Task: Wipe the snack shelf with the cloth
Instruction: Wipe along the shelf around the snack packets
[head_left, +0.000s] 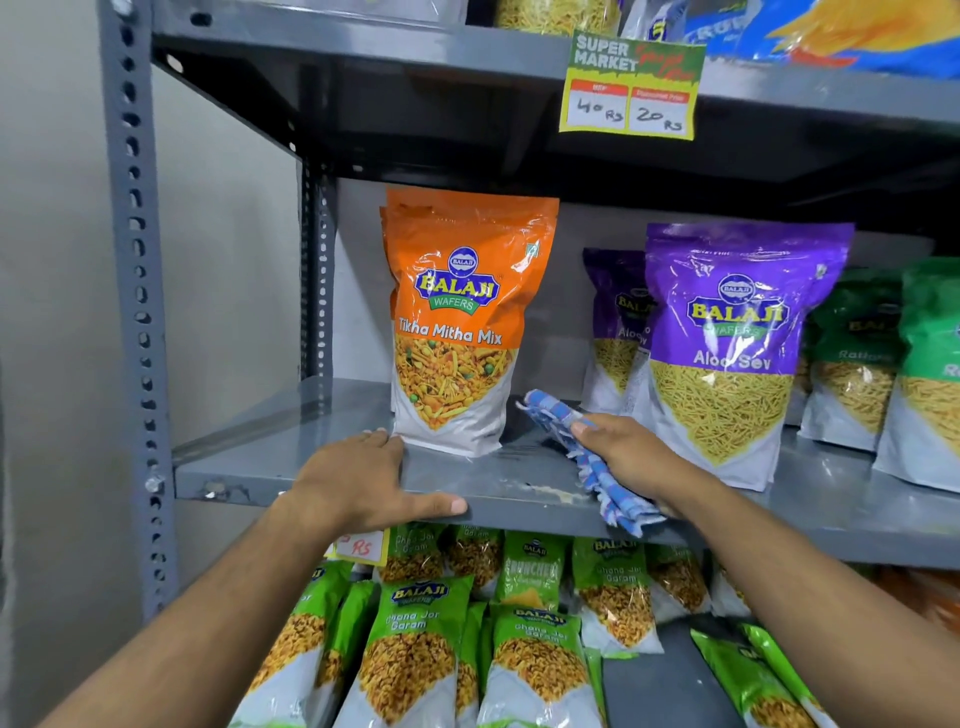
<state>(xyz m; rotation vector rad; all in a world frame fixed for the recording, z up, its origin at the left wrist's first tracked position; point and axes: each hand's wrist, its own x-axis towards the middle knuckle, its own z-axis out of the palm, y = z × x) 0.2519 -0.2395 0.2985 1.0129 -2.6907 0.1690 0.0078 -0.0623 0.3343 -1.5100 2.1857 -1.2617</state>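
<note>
Blue cloth (587, 457) in right hand (631, 457)

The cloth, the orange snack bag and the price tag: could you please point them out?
cloth (597, 470), head view, checked middle fold.
orange snack bag (462, 291), head view, logo.
price tag (631, 85), head view, centre.

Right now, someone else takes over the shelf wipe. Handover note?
Left hand: empty, flat on the front edge of the grey snack shelf, fingertips by the base of the orange Tikha Mitha Mix bag.
Right hand: holds the blue checked cloth against the shelf, in the gap between the orange bag and the purple Aloo Sev bag.
Done: cannot tell; pale residue shows at the front lip near the cloth.
Left: wipe the gap, the front lip, then under and behind the standing bags.
</note>
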